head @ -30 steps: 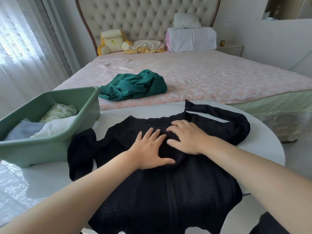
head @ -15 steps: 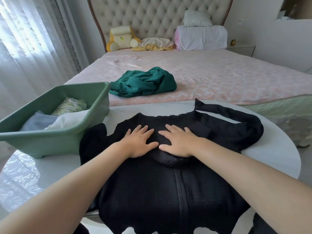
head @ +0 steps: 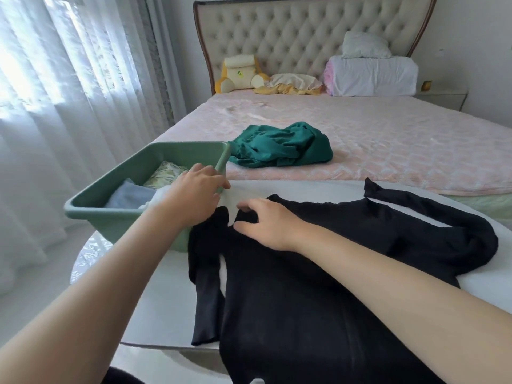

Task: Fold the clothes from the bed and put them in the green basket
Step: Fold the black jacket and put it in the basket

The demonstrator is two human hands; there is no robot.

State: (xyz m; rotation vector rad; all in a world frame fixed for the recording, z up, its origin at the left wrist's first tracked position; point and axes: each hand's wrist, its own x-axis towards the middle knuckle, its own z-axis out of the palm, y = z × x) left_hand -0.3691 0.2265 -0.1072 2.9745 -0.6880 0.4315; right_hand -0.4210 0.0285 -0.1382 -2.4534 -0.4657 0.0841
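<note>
A black long-sleeved top (head: 318, 286) lies spread on the white round table (head: 160, 306), its left sleeve hanging toward me and its right sleeve curled at the far right. My right hand (head: 266, 223) sits at the top's left shoulder, curled fingers and thumb pinching the fabric. My left hand (head: 196, 189) grips the near right rim of the green basket (head: 110, 189), which stands on the table's left side and holds several folded clothes. A crumpled teal garment (head: 282, 145) lies on the bed (head: 401, 139) just beyond the basket.
Pillows and a yellow plush toy (head: 238, 73) sit at the tufted headboard. Sheer curtains (head: 69, 92) hang at the left. A nightstand (head: 443, 98) stands at the far right of the bed.
Both hands left the middle of the black top. My left hand went to the basket's rim and my right hand slid left to the top's shoulder. The view swung left.
</note>
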